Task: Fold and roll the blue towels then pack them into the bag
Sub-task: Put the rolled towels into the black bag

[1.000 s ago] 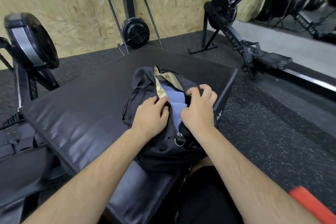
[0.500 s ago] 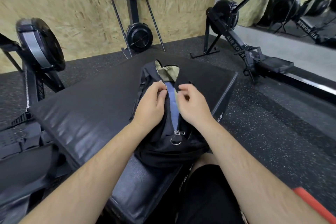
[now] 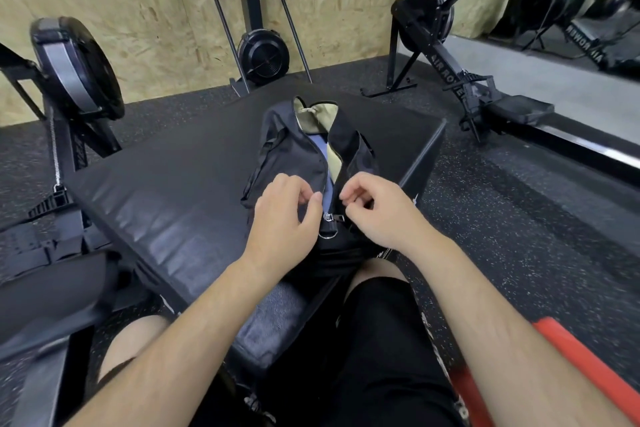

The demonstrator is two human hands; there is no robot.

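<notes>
My left hand (image 3: 282, 210) and my right hand (image 3: 379, 213) were at the near end of the black bag (image 3: 287, 156), which lay on the black padded box (image 3: 166, 191). The curled fingers of each hand pinched one edge of its opening. Between the edges the blue towel (image 3: 327, 185) showed inside the bag, beside the beige lining (image 3: 313, 118).

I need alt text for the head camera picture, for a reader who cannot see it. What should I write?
A person's left hand and right hand each pinch one edge of an open black bag, with a blue towel visible inside. The bag lies on a black padded platform, with rowing machines behind.
</notes>
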